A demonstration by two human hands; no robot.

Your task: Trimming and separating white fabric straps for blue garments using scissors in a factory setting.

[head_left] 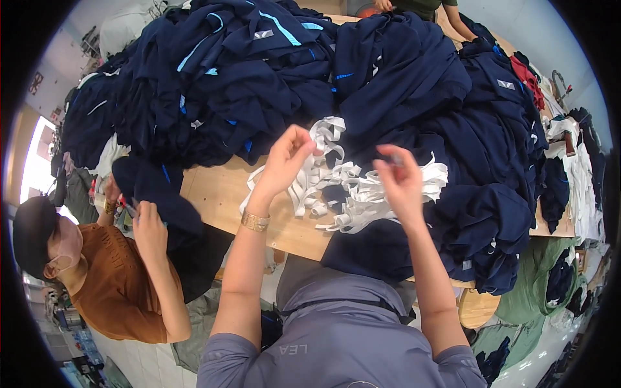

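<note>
White elastic-like strips (304,187) lie loosely curled on the wooden table in front of me. My left hand (288,161) is above them, thumb and fingers pinched on the end of a white strip (328,129). To the right, a thicker bundle of white strips (375,197) rests partly on dark navy cloth. Over that bundle is my right hand (402,181), its fingers curled and blurred by motion. Something small and greyish shows at its fingertips, too smeared to name.
Navy garments (246,84) with light blue trim are heaped along the far side. More navy cloth (479,142) lies right. A co-worker (123,278) in brown handles dark cloth at left; another person's arm (458,22) reaches in at the far edge. A green sack (537,278) stands lower right.
</note>
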